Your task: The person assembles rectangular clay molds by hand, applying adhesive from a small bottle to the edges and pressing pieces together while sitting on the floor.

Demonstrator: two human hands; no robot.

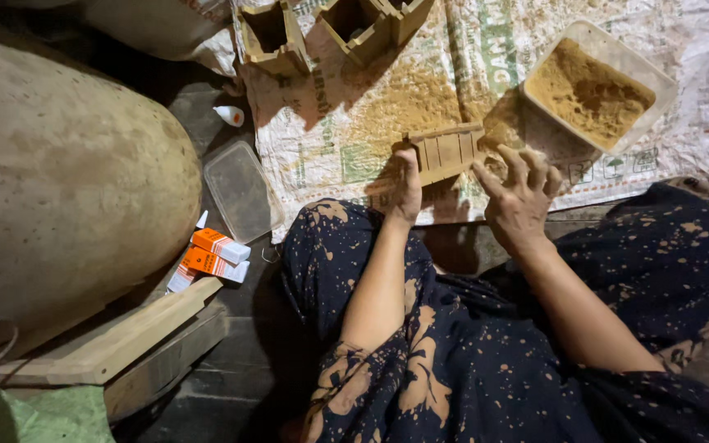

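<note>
Woven sack (666, 131) (sawdust-strewn) underlies both hands' likely grip on slatted wooden piece (446, 152).

Slatted wooden block (446, 152) pale tan; sack cloth (535, 107) under it white with green print, dusted ochre; clear tub (596, 82) to its right filled with yellow-brown powder; clear lid (240, 190) to its left; small boxes (217, 253) further left orange and white; lap fabric (453, 361) below it navy with tan bleach-like splotches; floor (240, 361) dark grey-brown.

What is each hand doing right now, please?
Left hand: closed on the slatted wooden piece.
Right hand: open, fingers spread at the same piece's other end.
</note>
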